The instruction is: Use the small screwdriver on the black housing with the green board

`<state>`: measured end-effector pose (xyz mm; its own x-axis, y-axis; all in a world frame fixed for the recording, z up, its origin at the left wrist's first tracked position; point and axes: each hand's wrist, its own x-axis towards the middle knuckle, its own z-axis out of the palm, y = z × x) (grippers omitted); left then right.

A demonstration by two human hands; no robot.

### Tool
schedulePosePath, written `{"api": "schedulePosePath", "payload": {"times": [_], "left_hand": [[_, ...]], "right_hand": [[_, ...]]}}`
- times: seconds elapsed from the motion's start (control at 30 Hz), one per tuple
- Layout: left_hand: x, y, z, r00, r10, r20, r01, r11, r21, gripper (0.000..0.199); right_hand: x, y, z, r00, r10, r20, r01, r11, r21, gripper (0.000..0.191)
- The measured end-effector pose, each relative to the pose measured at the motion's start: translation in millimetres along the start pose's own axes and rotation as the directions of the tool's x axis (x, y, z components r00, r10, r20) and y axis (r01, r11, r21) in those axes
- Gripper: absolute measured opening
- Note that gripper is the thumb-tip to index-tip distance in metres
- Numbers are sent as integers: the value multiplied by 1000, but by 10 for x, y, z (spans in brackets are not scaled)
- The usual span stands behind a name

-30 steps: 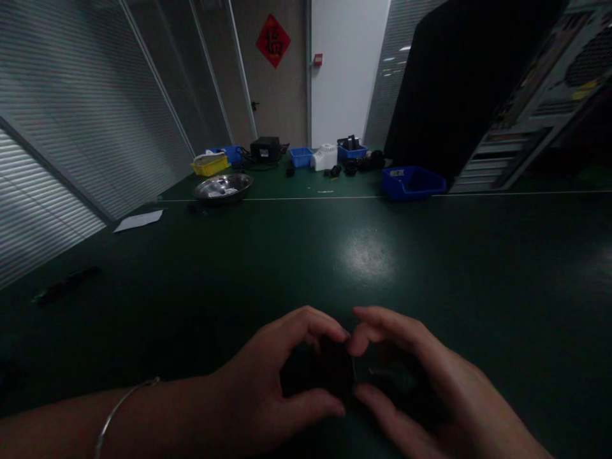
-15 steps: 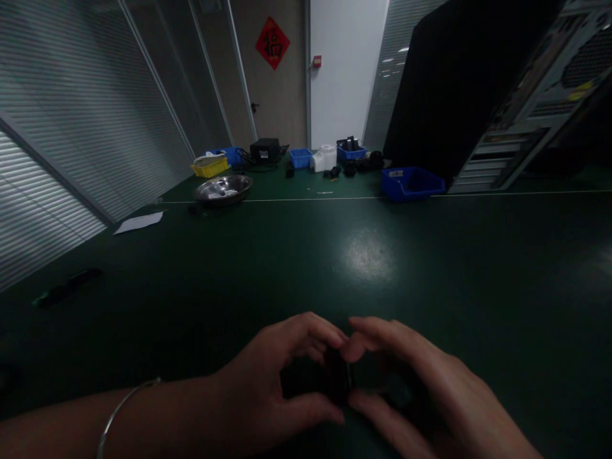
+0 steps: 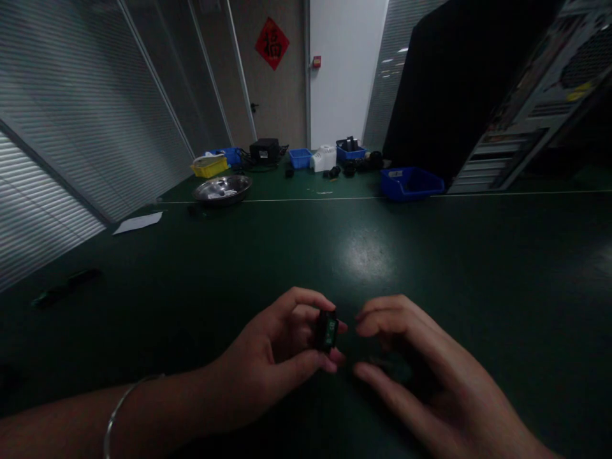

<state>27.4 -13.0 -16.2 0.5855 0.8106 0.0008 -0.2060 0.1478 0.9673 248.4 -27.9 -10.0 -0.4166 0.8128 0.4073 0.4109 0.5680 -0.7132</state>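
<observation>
Low over a dark green counter [image 3: 430,268], the left hand [image 3: 272,363] pinches a small black part [image 3: 326,330] between thumb and fingers, faint green marks showing on its face. The right hand [image 3: 421,376], just beside it, is cupped with its thumb and fingers curled apart; whether it holds anything in the shadow beneath cannot be told. A thin metal bangle [image 3: 122,408] circles the left wrist. Far back on the counter stand a steel bowl [image 3: 222,189], a yellow bin [image 3: 209,166], a blue bin [image 3: 411,183] and a cluster of smaller blue trays and black devices. A white sheet of paper [image 3: 138,222] lies at the left edge, and an open computer case [image 3: 540,108] leans at right. A red diamond-shaped sign [image 3: 272,43] hangs on the far wall.
</observation>
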Motion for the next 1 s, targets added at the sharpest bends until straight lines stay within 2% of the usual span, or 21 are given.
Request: {"api": "schedulePosePath", "payload": {"times": [0.07, 0.17, 0.37, 0.47, 0.67, 1.0], "left_hand": [[32, 22, -16, 1000, -1, -15, 0, 999, -39, 35], [54, 46, -29, 998, -36, -54, 33, 997, -63, 33], [38, 56, -6, 995, -55, -78, 50, 996, -70, 22], [31, 64, -6, 995, -62, -75, 56, 995, -78, 20], [8, 54, -15, 990, -102, -95, 94, 993, -77, 33], [-9, 46, 29, 996, -71, -54, 68, 996, -60, 30]], "right_hand": [[35, 13, -9, 1000, 20, -4, -20, 999, 27, 24], [77, 36, -20, 999, 48, 10, -49, 998, 50, 22], [73, 45, -52, 984, 50, 170, -69, 992, 106, 26], [64, 36, -57, 977, 55, 206, -77, 992, 103, 26], [73, 35, -22, 977, 61, 205, -81, 993, 88, 28], [45, -1, -31, 993, 44, 106, -55, 994, 97, 28]]}}
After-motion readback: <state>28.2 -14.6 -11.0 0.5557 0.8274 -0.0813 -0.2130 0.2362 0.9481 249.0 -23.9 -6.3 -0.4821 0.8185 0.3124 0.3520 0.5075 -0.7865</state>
